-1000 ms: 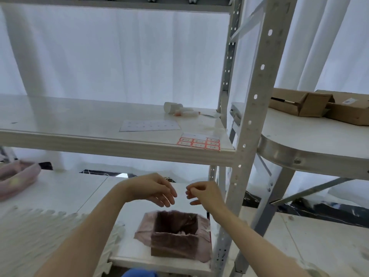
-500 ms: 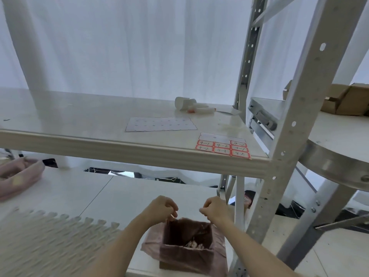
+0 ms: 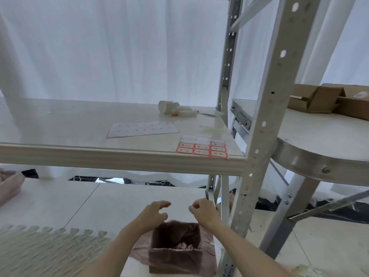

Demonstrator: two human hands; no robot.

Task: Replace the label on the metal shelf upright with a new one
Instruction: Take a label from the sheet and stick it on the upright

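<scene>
Both hands over small brown bin lined with pinkish bag (image 3: 175, 254), scraps inside. Left hand (image 3: 154, 213) fingers spread loose, holding nothing. Right hand (image 3: 204, 210) fingers curled with tips pinched; maybe a tiny scrap between them, cannot tell. Likely step: binning the old label. Grey perforated metal shelf upright (image 3: 265, 124) just right of right fingers; no label visible on it here. Next: reach up to red-bordered sticker sheet with handwritten numbers (image 3: 202, 149), above and beyond fingers at wooden shelf (image 3: 119, 156) front edge, peel one, press onto upright. Also up there: blank white backing sheet (image 3: 142, 128), white rolls and tubes (image 3: 176, 109) further back. Brown cardboard boxes (image 3: 329, 99) far right on round white worktop (image 3: 319, 136). Shelf edge overhangs hands; must clear it reaching up.
</scene>
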